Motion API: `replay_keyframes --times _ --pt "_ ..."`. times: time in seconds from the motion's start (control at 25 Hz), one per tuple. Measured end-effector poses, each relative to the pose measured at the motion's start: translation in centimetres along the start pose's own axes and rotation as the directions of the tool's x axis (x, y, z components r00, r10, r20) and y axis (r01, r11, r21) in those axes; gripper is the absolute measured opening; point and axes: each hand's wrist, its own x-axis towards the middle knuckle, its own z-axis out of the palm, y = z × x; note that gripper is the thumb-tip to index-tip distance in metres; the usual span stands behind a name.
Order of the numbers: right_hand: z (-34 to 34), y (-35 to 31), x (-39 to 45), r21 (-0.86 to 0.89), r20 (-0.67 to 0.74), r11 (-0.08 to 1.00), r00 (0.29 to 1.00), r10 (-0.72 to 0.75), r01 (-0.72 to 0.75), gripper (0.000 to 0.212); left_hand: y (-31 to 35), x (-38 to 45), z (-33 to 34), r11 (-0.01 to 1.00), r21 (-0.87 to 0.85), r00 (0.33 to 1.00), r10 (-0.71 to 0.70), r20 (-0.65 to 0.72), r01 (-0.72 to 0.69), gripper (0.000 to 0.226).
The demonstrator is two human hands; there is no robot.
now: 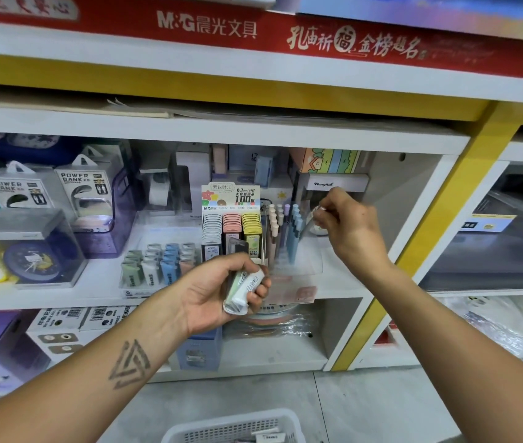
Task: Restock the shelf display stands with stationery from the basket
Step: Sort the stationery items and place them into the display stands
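My left hand (222,290) grips a small stack of flat stationery cases (243,290), pale green and white with a barcode label, in front of the shelf. Just above it stands the lead-refill display stand (230,225) with grey, pink and yellow rows. My right hand (346,225) is raised to the right of the clear pen stand (282,231) and pinches a small whitish item that is too blurred to name. The white basket (238,428) sits on the floor at the bottom edge, with a few items inside.
A clear tray of small correction-tape packs (158,263) stands left of the refill stand. Power bank boxes (84,199) and a boxed clock (30,251) fill the shelf's left side. A yellow upright (439,225) bounds the bay on the right. Boxes sit on the lower shelf.
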Motion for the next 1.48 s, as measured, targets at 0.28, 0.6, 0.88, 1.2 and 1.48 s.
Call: replay_keyframes --times 0.28,0.6,0.88,1.2,1.48 --pt "1.7 0.0 0.3 -0.139 0.084 0.989 0.996 -0.039 0.050 0.019 0.2 -0.6 -0.3 0.998 0.043 0.999 0.038 0.009 -0.038 0.038" --pt "2.4 -0.2 1.0 -0.312 0.100 0.950 0.995 -0.003 0.034 0.029 0.2 -1.0 0.0 0.996 0.074 0.998 0.057 -0.027 -0.054 0.043" --pt "1.5 -1.7 0.6 -0.253 0.119 0.965 0.988 0.104 -0.071 0.036 0.3 -1.3 0.3 0.993 0.067 0.995 0.096 -0.004 -0.096 0.027" --pt "0.4 -6.7 -1.7 0.368 0.681 0.821 0.728 0.080 -0.435 0.028 0.2 -1.2 0.7 0.969 0.057 0.966 0.246 -0.083 -0.242 0.035" --pt "1.2 -6.4 -0.8 0.703 0.578 0.405 0.802 0.155 -0.585 0.014 0.8 -1.6 -0.2 0.954 0.025 0.939 0.298 -0.175 -0.298 0.017"
